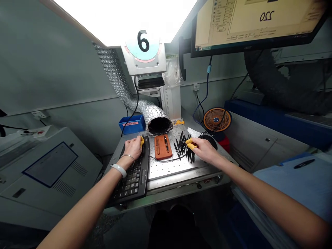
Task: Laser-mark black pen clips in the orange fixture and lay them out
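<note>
My left hand (133, 148) rests over the far end of a black keyboard (132, 178), its fingers curled, with yellow covers on the fingertips. Whatever it may hold is hidden. At the right, my right hand (203, 149) reaches into a pile of slim black pieces (182, 144) on a perforated metal plate (166, 169). Its yellow-covered fingertips are drawn together, and I cannot make out what lies between them. Between my hands sits an orange-brown block (158, 154) with shaped recesses; one slim black piece (166, 143) lies in its right recess.
A silver duct (155, 112) opens behind the block, below a machine head (146, 62) marked 6. A blue bin (132, 125) stands back left; an orange fan (217, 119) is back right. A monitor (254, 24) hangs above. A cable (166, 161) crosses the plate.
</note>
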Available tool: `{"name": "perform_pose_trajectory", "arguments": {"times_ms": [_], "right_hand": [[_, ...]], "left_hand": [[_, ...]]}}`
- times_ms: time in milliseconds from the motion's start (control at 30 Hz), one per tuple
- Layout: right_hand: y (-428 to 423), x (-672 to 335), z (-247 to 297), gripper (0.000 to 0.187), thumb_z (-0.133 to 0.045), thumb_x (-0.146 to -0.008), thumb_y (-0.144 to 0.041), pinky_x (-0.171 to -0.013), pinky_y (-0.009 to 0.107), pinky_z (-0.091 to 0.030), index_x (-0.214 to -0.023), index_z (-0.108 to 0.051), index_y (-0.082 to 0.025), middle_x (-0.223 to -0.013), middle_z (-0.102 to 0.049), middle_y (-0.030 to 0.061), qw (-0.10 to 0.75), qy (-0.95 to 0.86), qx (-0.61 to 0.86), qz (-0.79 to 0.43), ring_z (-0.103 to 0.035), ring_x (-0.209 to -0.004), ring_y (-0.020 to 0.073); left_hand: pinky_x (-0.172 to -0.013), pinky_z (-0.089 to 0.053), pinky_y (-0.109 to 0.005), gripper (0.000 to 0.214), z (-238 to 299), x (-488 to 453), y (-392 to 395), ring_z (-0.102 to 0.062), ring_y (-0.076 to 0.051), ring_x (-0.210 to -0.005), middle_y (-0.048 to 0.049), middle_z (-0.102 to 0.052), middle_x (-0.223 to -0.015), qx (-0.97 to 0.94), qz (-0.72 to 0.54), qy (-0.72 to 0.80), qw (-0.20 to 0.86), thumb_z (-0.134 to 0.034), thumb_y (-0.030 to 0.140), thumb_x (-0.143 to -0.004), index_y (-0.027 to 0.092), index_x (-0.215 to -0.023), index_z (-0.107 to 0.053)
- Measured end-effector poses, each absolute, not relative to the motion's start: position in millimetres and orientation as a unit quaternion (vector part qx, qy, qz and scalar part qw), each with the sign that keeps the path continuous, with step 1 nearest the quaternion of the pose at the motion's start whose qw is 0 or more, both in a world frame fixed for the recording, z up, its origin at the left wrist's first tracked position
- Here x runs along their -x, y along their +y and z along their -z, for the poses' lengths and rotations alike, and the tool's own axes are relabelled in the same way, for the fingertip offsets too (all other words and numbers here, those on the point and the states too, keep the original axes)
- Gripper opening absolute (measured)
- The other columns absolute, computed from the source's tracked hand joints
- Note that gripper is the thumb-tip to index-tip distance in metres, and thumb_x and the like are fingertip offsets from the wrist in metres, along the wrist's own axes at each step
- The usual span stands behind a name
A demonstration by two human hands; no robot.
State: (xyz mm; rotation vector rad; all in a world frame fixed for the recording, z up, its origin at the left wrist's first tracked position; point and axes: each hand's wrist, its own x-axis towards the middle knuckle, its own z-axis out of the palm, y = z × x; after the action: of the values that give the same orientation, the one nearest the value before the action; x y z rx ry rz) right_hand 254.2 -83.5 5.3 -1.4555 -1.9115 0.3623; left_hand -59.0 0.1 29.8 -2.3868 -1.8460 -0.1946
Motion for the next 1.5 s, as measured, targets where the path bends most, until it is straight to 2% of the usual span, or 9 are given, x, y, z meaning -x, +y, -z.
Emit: {"name": "perform_pose_trajectory", "arguments": {"times_ms": [233, 367, 567, 733, 900, 1067, 1167, 1333, 1500], "right_hand": [[-94, -248, -19, 0.019, -0.052, -0.083, -0.020, -0.064, 0.023, -0.040, -0.095, -0.066, -0.020, -0.086, -0.067, 0.0007, 0.380, -0.725, 0.543, -0.187, -0.059, -0.075, 0.0144], [-104, -246, -25, 0.019, -0.055, -0.083, -0.026, -0.067, 0.022, -0.043, -0.097, -0.066, -0.019, -0.089, -0.067, 0.0015, 0.422, -0.716, 0.511, -0.220, -0.061, -0.077, 0.0144], [-126, -261, -33, 0.014, -0.058, -0.082, -0.021, -0.065, 0.020, -0.042, -0.091, -0.067, -0.018, -0.083, -0.067, 0.0004, 0.426, -0.720, 0.501, -0.221, -0.060, -0.074, 0.0124], [-159, -288, -35, 0.015, -0.058, -0.081, -0.015, -0.065, 0.018, -0.040, -0.091, -0.069, -0.019, -0.082, -0.067, -0.0007, 0.402, -0.707, 0.542, -0.211, -0.060, -0.076, 0.0114], [-184, -372, -4, 0.018, -0.054, -0.081, -0.014, -0.063, 0.018, -0.043, -0.093, -0.068, -0.018, -0.083, -0.066, -0.0003, 0.409, -0.636, 0.623, -0.200, -0.061, -0.070, 0.0106], [-211, -521, 36, 0.020, -0.048, -0.081, -0.009, -0.047, 0.015, -0.041, -0.091, -0.064, -0.013, -0.075, -0.062, 0.0023, 0.430, -0.400, 0.785, -0.195, -0.056, -0.058, 0.0091], [-227, -592, 52, 0.022, -0.046, -0.080, -0.004, -0.048, 0.013, -0.040, -0.090, -0.063, -0.012, -0.073, -0.061, 0.0019, 0.379, -0.309, 0.856, -0.170, -0.054, -0.056, 0.0073], [-236, -642, 67, 0.021, -0.047, -0.080, -0.006, -0.047, 0.015, -0.038, -0.089, -0.064, -0.012, -0.062, -0.057, 0.0005, 0.327, -0.304, 0.878, -0.170, -0.049, -0.049, 0.0076], [-230, -661, 75, 0.019, -0.051, -0.077, -0.007, -0.049, 0.017, -0.034, -0.088, -0.066, -0.012, -0.063, -0.058, 0.0018, 0.271, -0.346, 0.887, -0.139, -0.052, -0.055, 0.0106]], "left_hand": [[-0.096, -0.027, -0.037, 0.016, -40, -3, -64, -0.052, -0.019, -0.103, -0.0038, -0.063, -0.100, 0.877, 0.103, -0.466, 0.048, -0.036, 0.012, -0.086, 0.020, -0.092, -0.048], [-0.100, -0.025, -0.041, 0.014, -43, -34, -107, -0.051, -0.019, -0.106, -0.0034, -0.063, -0.091, 0.927, 0.151, -0.335, 0.077, -0.036, 0.016, -0.090, 0.021, -0.088, -0.050], [-0.099, -0.028, -0.040, 0.013, -45, -56, -130, -0.054, -0.019, -0.100, -0.0034, -0.063, -0.088, 0.945, 0.176, -0.249, 0.115, -0.039, 0.015, -0.089, 0.021, -0.087, -0.050], [-0.096, -0.030, -0.044, 0.019, -37, -87, -138, -0.057, -0.021, -0.089, -0.0037, -0.063, -0.085, 0.956, 0.198, -0.195, 0.089, -0.036, 0.010, -0.083, 0.023, -0.087, -0.048], [-0.098, -0.029, -0.046, 0.019, -31, -108, -148, -0.056, -0.022, -0.091, -0.0031, -0.063, -0.088, 0.965, 0.219, -0.132, 0.061, -0.044, 0.021, -0.081, 0.025, -0.100, -0.046], [-0.100, -0.027, -0.047, 0.014, -25, -103, -148, -0.056, -0.022, -0.090, -0.0023, -0.062, -0.089, 0.969, 0.212, -0.113, 0.062, -0.043, 0.023, -0.081, 0.025, -0.093, -0.049], [-0.100, -0.027, -0.047, 0.016, -22, -100, -150, -0.056, -0.021, -0.090, -0.0022, -0.061, -0.091, 0.972, 0.185, -0.122, 0.073, -0.041, 0.019, -0.082, 0.023, -0.094, -0.051], [-0.099, -0.027, -0.048, 0.024, -18, -99, -148, -0.057, -0.021, -0.090, -0.0026, -0.062, -0.094, 0.973, 0.178, -0.102, 0.106, -0.040, 0.014, -0.080, 0.021, -0.099, -0.052], [-0.096, -0.028, -0.045, 0.030, -7, -92, -139, -0.059, -0.021, -0.087, -0.0019, -0.064, -0.093, 0.971, 0.183, -0.067, 0.137, -0.042, 0.014, -0.075, 0.023, -0.102, -0.052]]}}
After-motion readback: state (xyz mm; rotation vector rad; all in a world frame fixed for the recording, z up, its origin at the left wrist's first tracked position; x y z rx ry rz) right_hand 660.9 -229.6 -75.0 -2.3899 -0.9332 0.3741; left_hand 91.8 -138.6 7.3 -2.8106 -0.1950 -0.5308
